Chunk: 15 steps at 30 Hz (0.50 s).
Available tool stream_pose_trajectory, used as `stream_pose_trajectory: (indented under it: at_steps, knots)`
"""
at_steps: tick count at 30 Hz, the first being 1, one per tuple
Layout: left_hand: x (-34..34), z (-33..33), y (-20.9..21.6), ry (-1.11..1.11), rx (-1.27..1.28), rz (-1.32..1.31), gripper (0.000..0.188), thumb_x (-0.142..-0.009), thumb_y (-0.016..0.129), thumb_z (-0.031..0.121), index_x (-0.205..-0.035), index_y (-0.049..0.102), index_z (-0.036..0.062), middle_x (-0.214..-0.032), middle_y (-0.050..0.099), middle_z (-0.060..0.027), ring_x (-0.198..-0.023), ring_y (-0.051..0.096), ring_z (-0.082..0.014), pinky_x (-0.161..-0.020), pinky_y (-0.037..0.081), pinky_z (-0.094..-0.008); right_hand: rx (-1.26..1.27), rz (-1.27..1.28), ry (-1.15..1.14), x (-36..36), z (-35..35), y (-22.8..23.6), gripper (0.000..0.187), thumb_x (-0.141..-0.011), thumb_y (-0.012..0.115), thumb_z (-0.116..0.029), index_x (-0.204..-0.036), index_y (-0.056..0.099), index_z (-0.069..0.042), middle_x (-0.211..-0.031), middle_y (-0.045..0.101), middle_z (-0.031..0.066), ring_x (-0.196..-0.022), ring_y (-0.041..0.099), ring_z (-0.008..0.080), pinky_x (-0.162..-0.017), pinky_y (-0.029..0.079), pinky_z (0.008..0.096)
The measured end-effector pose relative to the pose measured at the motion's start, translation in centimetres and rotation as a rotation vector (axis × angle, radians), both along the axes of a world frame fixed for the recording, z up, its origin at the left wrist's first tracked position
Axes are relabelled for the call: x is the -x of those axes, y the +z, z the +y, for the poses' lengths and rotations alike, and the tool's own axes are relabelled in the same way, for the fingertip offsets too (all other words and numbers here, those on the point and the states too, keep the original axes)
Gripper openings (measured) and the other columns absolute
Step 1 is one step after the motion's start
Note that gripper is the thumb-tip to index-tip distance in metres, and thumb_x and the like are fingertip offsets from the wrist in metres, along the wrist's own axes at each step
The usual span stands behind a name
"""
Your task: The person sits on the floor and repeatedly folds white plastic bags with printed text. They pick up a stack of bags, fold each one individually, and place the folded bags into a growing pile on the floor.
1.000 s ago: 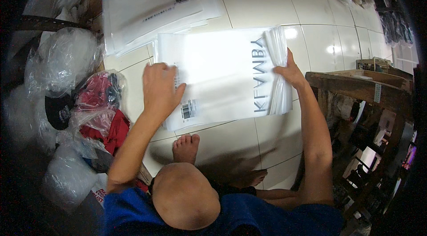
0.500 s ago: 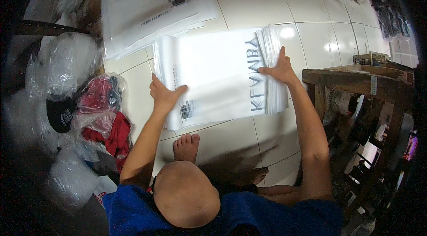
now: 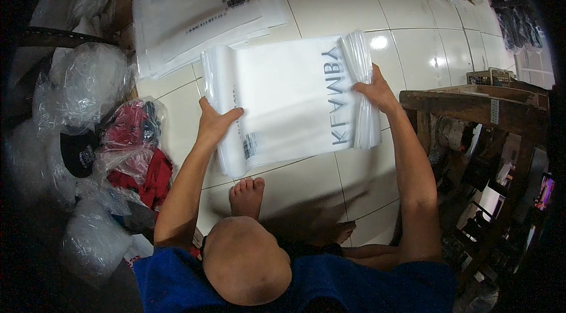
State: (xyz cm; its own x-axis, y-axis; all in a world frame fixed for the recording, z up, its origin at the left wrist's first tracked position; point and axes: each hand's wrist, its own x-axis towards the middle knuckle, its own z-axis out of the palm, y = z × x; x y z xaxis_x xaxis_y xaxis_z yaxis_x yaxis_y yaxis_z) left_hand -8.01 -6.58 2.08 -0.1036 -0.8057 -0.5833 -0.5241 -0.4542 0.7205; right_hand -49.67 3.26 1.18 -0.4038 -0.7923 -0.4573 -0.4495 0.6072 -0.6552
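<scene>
A stack of translucent white plastic bags (image 3: 289, 95) with dark lettering and a barcode lies before me, its left and right ends curled upward. At the left end, my left hand (image 3: 216, 124) grips the curled edge, thumb on top and most fingers hidden behind it. My right hand (image 3: 377, 94) clasps the fanned layers of the right end in the same way, its thumb over the front. Farther back on the left lies another pile of similar bags (image 3: 200, 24), spread unevenly.
White floor tiles (image 3: 330, 0) surround the stack. On the left are clear plastic bundles (image 3: 88, 83), red cloth in plastic (image 3: 156, 177) and a black cap (image 3: 79, 152). A wooden rack (image 3: 454, 99) stands at right. My bare foot (image 3: 246, 190) is just below the stack.
The fingers of both hands have closed farther around the ends of the stack. Its left end now curls inward more, and the right end looks more bunched.
</scene>
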Motion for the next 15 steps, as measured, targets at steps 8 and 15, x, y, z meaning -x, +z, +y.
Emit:
stream_pose_trajectory:
  at_steps: [8,15]
  knots:
    - [-1.0,-0.3,0.4,0.078,-0.111,0.174,0.085,-0.071,0.078,0.018,-0.133,0.025,-0.0081,-0.116,0.057,-0.0264,-0.098,0.064,-0.0315,-0.081,0.056,-0.0373,0.017,-0.284,-0.049,0.2,-0.4,0.4,0.100,-0.069,0.073,-0.020,-0.150,0.017,-0.002,-0.125,0.054,0.0224,-0.111,0.057,0.0326,-0.095,0.047,0.0387]
    - [-0.7,0.7,-0.4,0.038,0.074,-0.043,0.085,-0.071,0.076,0.018,-0.137,0.028,-0.0041,-0.119,0.057,-0.0255,-0.100,0.064,-0.0317,-0.083,0.055,-0.0392,0.110,-0.118,-0.014,-0.4,-0.1,-0.3,0.099,-0.068,0.070,-0.018,-0.151,0.019,-0.005,-0.124,0.056,0.0249,-0.112,0.059,0.0330,-0.096,0.047,0.0385]
